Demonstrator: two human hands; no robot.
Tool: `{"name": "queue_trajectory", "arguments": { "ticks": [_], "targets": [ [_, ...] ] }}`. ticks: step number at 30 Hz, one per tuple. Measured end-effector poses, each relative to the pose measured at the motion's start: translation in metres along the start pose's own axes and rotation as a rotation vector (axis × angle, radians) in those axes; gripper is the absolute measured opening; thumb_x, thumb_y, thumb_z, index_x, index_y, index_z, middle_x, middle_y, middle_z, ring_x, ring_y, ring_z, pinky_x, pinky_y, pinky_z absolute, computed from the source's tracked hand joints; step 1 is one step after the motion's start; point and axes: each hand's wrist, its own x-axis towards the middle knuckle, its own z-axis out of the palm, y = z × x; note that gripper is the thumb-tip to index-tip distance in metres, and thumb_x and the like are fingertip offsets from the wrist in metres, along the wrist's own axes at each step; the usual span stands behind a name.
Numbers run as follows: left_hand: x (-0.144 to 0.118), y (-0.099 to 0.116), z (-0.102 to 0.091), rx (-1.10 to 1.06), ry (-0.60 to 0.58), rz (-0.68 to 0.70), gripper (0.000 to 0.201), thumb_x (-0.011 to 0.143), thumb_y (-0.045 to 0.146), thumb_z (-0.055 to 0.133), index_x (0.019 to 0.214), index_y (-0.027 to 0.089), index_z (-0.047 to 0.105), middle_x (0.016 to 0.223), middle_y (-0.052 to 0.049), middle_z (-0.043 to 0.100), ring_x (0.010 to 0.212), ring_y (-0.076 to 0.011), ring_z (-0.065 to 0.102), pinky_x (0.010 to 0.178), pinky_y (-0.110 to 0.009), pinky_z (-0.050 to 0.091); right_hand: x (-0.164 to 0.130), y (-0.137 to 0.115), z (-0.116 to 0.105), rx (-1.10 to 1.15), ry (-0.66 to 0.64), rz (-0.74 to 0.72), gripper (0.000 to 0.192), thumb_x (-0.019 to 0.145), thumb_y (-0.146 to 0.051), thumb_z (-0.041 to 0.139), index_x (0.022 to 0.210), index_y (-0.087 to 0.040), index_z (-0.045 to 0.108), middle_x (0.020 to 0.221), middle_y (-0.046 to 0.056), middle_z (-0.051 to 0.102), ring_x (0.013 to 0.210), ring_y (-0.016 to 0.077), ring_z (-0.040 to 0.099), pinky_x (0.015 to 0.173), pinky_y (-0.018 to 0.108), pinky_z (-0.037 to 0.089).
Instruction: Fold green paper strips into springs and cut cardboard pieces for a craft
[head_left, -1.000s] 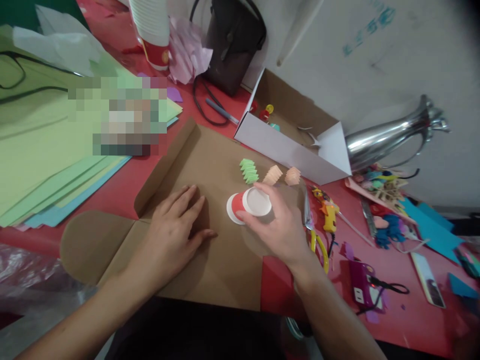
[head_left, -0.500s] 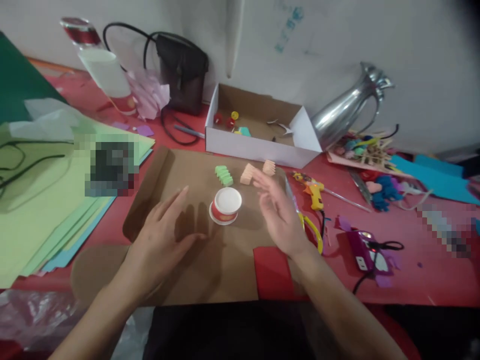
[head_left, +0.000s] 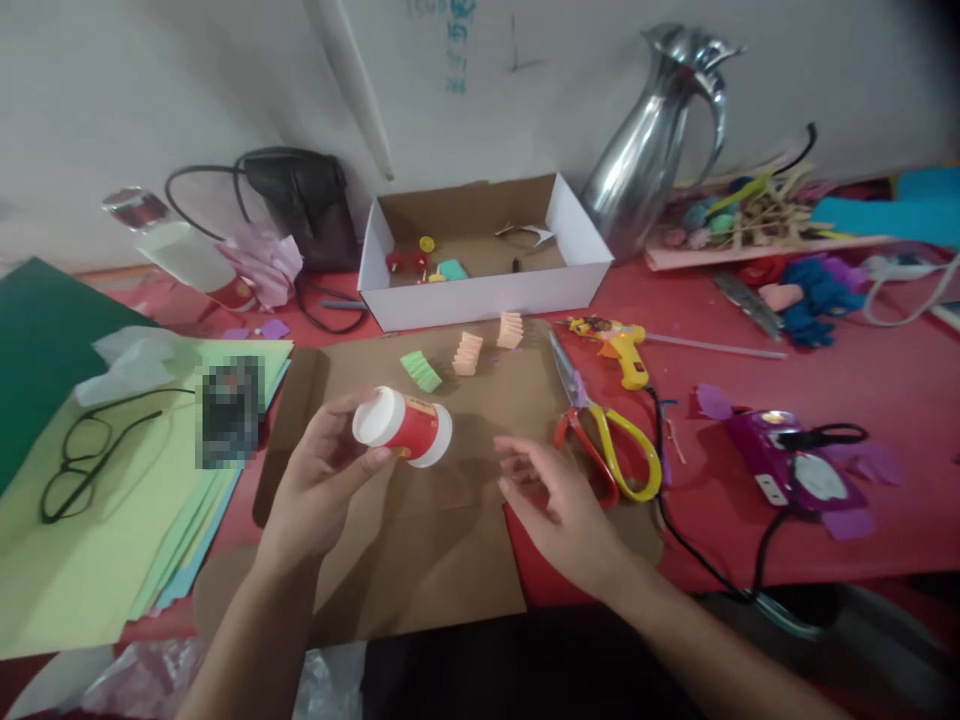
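- Head view, and the left hand (head_left: 311, 495) has the red-and-white paper cup (head_left: 416, 425), thumb and fingers pinching its white left end!
- The cup lies tipped sideways over the cardboard (head_left: 420, 550), wider rim to the right; whether it touches the board, you can't tell.
- Over on the right, the right hand (head_left: 562, 505) is empty, fingers loosely curled and parted, well clear of the cup, with the scissors (head_left: 630, 455) just beyond it to the right.
- Far side of the cardboard: one green pleated paper (head_left: 420, 371), then two peach pleated papers (head_left: 467, 354) to its right.
- Behind them, the white box (head_left: 487, 298) with small bits inside, a silver pitcher (head_left: 637, 150) at its right end.
- Far right of the scissors' blades, a yellow glue gun (head_left: 628, 358); out left, glasses (head_left: 66, 487) on stacked coloured paper (head_left: 75, 590).
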Motion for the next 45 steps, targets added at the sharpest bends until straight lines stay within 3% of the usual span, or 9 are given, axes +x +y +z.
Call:
{"name": "queue_trajectory", "arguments": {
  "ticks": [4,7,9,13,19,24,41,43,45],
  "targets": [
    [-0.004,-0.001,-0.022,0.1,-0.131,0.008,0.059,0.073,0.019,0.075,0.126,0.028,0.052,0.132,-0.007,0.057,0.118,-0.0237,0.055,0.095,-0.033,0.049,0.0,0.001,0.002,-0.064,-0.036,-0.034,0.033,0.09,-0.017,0.05,0.122,-0.024,0.053,0.113,0.007,0.062,0.097,0.0175,0.061,0.084,0.035,0.054],
    [-0.004,-0.003,-0.034,0.278,-0.32,-0.031,0.06,0.078,0.023,0.071,0.134,0.028,0.049,0.142,-0.009,0.049,0.13,-0.0272,0.046,0.108,-0.04,0.04,-0.002,0.001,0.002,-0.126,-0.077,-0.044,0.031,0.09,-0.015,0.049,0.119,-0.024,0.055,0.115,0.007,0.062,0.103,0.0187,0.059,0.09,0.037,0.051],
    [-0.004,-0.003,-0.036,0.365,-0.368,-0.039,0.068,0.078,0.026,0.071,0.14,0.029,0.043,0.149,-0.01,0.041,0.136,-0.0286,0.039,0.113,-0.043,0.032,0.0,-0.001,0.002,-0.175,-0.101,-0.053,0.033,0.089,-0.013,0.049,0.119,-0.023,0.055,0.116,0.007,0.061,0.108,0.0194,0.057,0.094,0.038,0.048],
    [-0.01,-0.006,-0.023,0.464,-0.23,0.04,0.096,0.064,0.029,0.083,0.145,0.032,0.033,0.153,-0.009,0.035,0.139,-0.0306,0.033,0.115,-0.047,0.028,0.016,-0.01,0.005,-0.254,-0.168,-0.045,0.04,0.087,-0.012,0.05,0.126,-0.018,0.052,0.12,0.009,0.06,0.11,0.021,0.054,0.097,0.038,0.046],
    [-0.018,-0.017,-0.005,0.522,-0.056,-0.022,0.081,0.068,0.033,0.08,0.14,0.029,0.042,0.138,-0.01,0.052,0.13,-0.0301,0.047,0.109,-0.048,0.036,0.058,-0.015,0.025,-0.436,-0.264,-0.08,0.028,0.087,-0.01,0.047,0.106,-0.013,0.067,0.101,0.011,0.062,0.103,0.0255,0.051,0.091,0.04,0.043],
    [-0.016,-0.015,-0.004,0.557,-0.08,-0.043,0.078,0.069,0.03,0.077,0.14,0.03,0.042,0.138,-0.008,0.052,0.128,-0.0301,0.048,0.106,-0.047,0.038,0.066,-0.006,0.034,-0.421,-0.266,-0.088,0.027,0.084,-0.007,0.05,0.102,-0.015,0.069,0.096,0.01,0.062,0.097,0.0229,0.051,0.087,0.036,0.043],
    [-0.012,-0.014,-0.002,0.723,-0.135,0.048,0.076,0.076,0.032,0.072,0.142,0.029,0.036,0.135,-0.009,0.054,0.124,-0.0284,0.052,0.105,-0.044,0.038,0.071,-0.007,0.028,-0.339,-0.344,-0.03,0.041,0.072,0.004,0.049,0.102,-0.016,0.069,0.101,0.008,0.064,0.102,0.0229,0.053,0.092,0.038,0.043],
    [-0.013,-0.018,-0.005,0.677,-0.154,0.037,0.082,0.076,0.033,0.073,0.146,0.03,0.03,0.14,-0.01,0.049,0.129,-0.0291,0.048,0.107,-0.046,0.036,0.072,-0.007,0.026,-0.336,-0.36,-0.025,0.038,0.073,0.003,0.049,0.101,-0.016,0.068,0.102,0.009,0.065,0.102,0.0225,0.055,0.093,0.039,0.043],
    [-0.015,-0.021,-0.01,0.576,-0.203,0.016,0.103,0.072,0.033,0.077,0.152,0.031,0.012,0.149,-0.013,0.039,0.136,-0.0307,0.039,0.109,-0.048,0.034,0.071,-0.012,0.023,-0.308,-0.335,-0.007,0.037,0.075,0.0,0.05,0.105,-0.016,0.066,0.105,0.009,0.065,0.103,0.022,0.057,0.094,0.039,0.044]
  ]
}}
